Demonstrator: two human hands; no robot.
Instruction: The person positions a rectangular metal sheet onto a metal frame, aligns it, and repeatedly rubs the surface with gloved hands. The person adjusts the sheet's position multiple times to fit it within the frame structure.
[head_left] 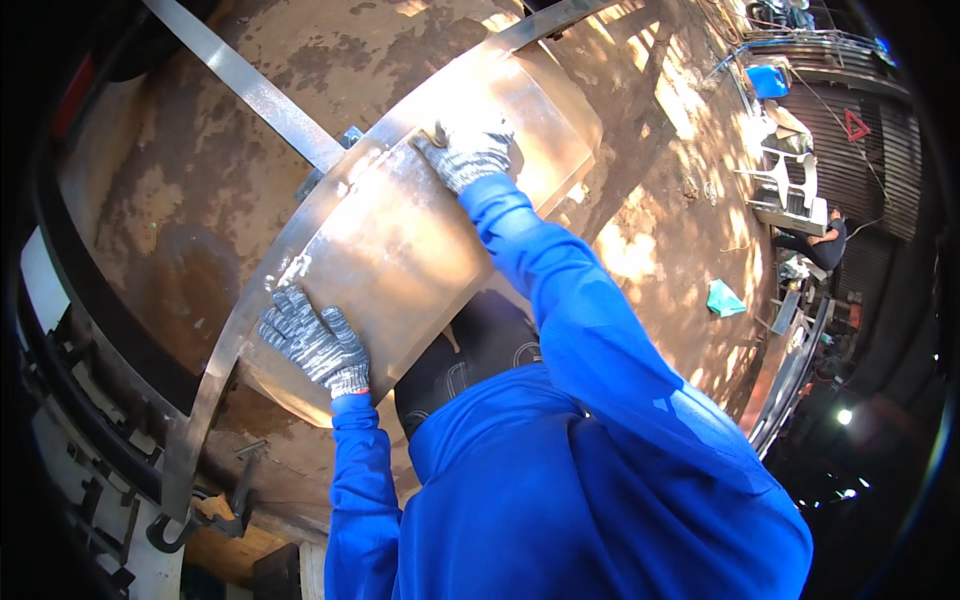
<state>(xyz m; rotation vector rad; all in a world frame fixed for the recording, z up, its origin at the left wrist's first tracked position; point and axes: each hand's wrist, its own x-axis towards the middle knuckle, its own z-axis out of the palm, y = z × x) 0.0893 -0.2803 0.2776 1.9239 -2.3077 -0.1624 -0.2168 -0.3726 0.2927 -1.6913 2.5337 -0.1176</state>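
Observation:
A broad, curved brownish panel (410, 235) lies across in front of me, its far edge along a bent metal strip (275, 262). My left hand (315, 342), in a grey-white knit glove, rests on the panel's left part with the fingers stretched out. Farther right, my right hand (470, 155) wears the same kind of glove and bears on the panel near its far edge. Its thumb lies beside a small brownish edge, and strong glare washes out the fingers. What it grips is not clear. White smears mark the panel's far edge.
A straight metal bar (250, 88) joins the bent strip from beyond. Metal frames (100, 340) stand at the left. To the right are a green piece (724, 298) on the ground, a white plastic chair (785, 178), a blue container (768, 82) and another person (822, 243).

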